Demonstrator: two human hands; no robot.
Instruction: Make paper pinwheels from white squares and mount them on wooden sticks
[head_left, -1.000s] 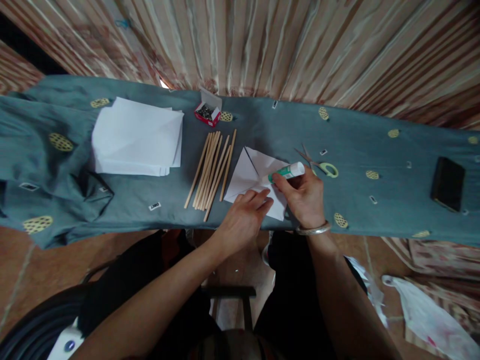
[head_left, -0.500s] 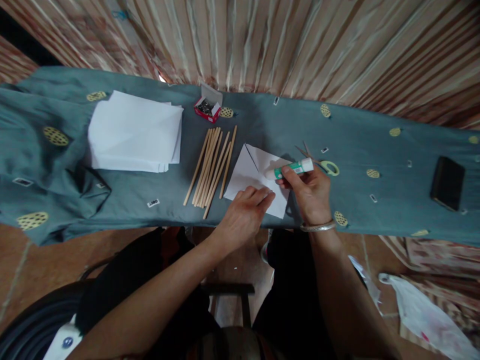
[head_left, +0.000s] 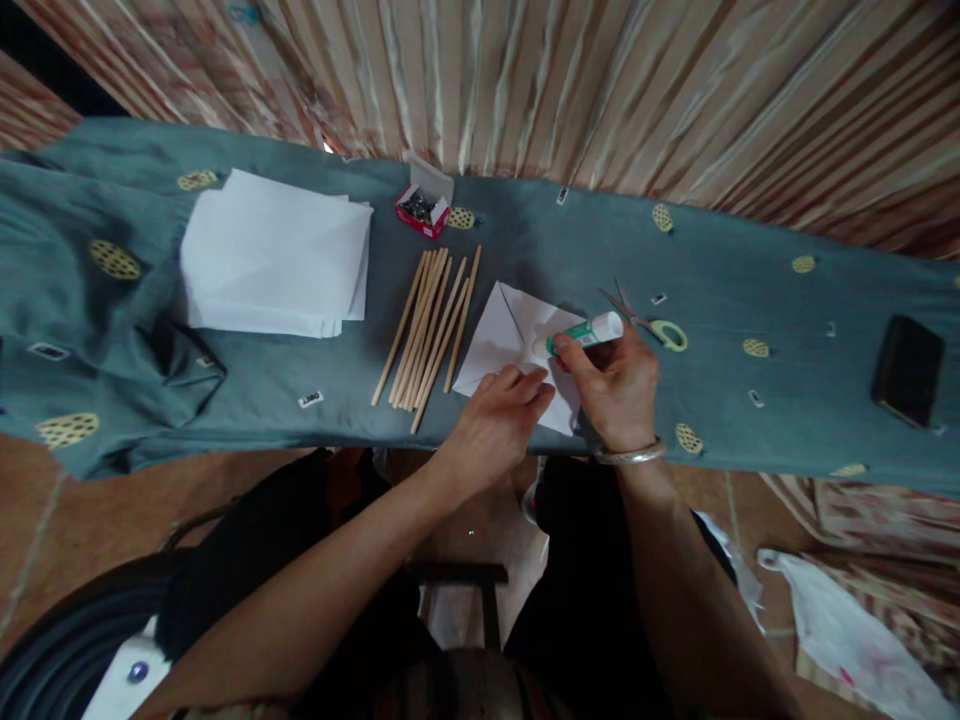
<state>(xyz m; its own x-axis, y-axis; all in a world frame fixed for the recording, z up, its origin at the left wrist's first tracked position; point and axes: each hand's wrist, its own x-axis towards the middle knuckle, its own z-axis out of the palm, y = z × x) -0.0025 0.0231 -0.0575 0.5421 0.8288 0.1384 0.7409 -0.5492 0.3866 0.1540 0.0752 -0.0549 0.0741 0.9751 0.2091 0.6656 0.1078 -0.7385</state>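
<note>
A folded white paper point(head_left: 491, 335) with slanting crease lines lies before me on the cloth. My left hand point(head_left: 501, 400) rests on its near part, fingers bent and pressed together, holding the paper down. Between the thumb and fingers of my right hand point(head_left: 619, 385), which wears a silver bangle, is a green and white glue stick point(head_left: 589, 331). The stick's left tip is over the middle of the paper, at or very near its surface. Just beyond my right hand lie scissors point(head_left: 667, 336) with light green handles, their blades spread apart.
Several thin wooden sticks point(head_left: 424, 330) lie left of the folded paper. Farther left is a stack of white sheets point(head_left: 274, 255). A red box point(head_left: 424, 212) of small metal pieces stands open at the back. A black wallet-like object point(head_left: 907, 370) lies far right on the green tablecloth point(head_left: 780, 400).
The glue stick has shifted slightly down and left over the paper in my right hand. My left hand stays on the paper, with its fingers moved a little. The view has shifted slightly.
</note>
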